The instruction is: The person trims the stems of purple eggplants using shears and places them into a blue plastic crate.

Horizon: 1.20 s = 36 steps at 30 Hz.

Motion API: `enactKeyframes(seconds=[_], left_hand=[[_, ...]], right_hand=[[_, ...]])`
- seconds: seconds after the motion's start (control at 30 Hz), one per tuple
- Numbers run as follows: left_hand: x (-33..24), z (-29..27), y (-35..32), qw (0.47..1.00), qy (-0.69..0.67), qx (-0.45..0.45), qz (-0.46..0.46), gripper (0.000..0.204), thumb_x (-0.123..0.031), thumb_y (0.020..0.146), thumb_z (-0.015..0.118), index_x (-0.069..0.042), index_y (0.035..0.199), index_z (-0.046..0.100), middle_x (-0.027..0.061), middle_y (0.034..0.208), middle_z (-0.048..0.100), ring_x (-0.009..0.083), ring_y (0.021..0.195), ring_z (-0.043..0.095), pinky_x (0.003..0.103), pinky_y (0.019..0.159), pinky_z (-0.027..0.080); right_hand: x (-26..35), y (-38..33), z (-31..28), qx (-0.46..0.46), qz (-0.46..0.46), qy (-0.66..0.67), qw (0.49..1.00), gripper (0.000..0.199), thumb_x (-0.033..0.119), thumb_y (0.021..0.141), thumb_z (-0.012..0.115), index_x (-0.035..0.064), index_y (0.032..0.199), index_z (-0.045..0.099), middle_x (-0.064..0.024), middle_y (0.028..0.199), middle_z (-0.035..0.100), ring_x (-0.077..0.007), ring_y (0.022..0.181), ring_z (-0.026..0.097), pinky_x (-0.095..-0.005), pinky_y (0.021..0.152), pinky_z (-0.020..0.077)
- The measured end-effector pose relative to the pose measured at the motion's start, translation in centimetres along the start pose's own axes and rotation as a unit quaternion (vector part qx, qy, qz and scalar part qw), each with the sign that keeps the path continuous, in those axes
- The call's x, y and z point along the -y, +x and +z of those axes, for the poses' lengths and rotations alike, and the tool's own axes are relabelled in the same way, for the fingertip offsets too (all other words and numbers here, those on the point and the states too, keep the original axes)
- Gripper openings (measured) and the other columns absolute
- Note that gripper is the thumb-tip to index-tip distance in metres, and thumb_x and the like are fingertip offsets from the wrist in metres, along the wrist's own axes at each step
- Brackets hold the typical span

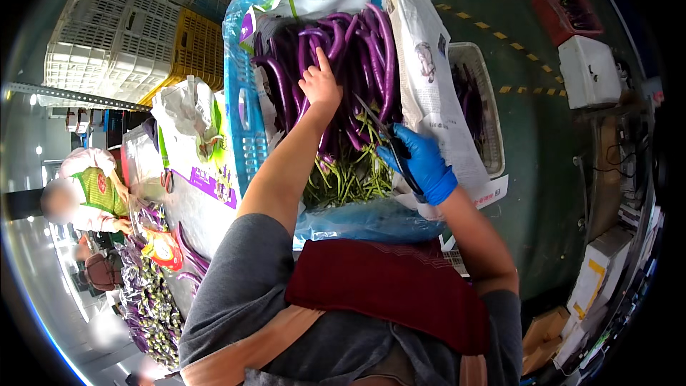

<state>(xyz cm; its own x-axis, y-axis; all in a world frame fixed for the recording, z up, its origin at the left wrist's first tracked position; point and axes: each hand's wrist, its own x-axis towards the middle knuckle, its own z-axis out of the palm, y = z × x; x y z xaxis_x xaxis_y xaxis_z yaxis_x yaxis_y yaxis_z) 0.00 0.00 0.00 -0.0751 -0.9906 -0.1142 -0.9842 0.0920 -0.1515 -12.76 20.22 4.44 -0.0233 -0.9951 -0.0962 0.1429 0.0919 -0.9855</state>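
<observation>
Blue plastic crate [239, 111], plastic-lined, holds long purple eggplants [361, 57] with green stems toward the person. Bare left hand [319, 84] rests on the pile, fingers loosely spread, grasping nothing. Blue-gloved right hand [423, 163] clenches dark-handled scissors [386, 136] just beside the stems.

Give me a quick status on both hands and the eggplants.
Left hand bare, reaching into long purple eggplants in blue crate. Right hand, blue glove, shut on scissors. Newspaper lining the right side.
</observation>
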Motion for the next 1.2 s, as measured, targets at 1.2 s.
enactKeyframes(seconds=[1.2], left_hand=[[8.6,-7.9,-6.8,0.010,-0.966,0.205,0.159,0.058,-0.032,0.068,0.065,0.004,0.108,0.044,0.0130,0.099,0.051,0.0215,0.088,0.051,0.033,0.080,0.043]], right_hand=[[2.7,-1.8,8.3,0.026,0.035,0.108,0.993,0.045,0.005,0.076,0.060,0.0041,0.118,0.043,-0.0040,0.095,0.052,-0.0092,0.073,0.053,-0.0223,0.065,0.0440]])
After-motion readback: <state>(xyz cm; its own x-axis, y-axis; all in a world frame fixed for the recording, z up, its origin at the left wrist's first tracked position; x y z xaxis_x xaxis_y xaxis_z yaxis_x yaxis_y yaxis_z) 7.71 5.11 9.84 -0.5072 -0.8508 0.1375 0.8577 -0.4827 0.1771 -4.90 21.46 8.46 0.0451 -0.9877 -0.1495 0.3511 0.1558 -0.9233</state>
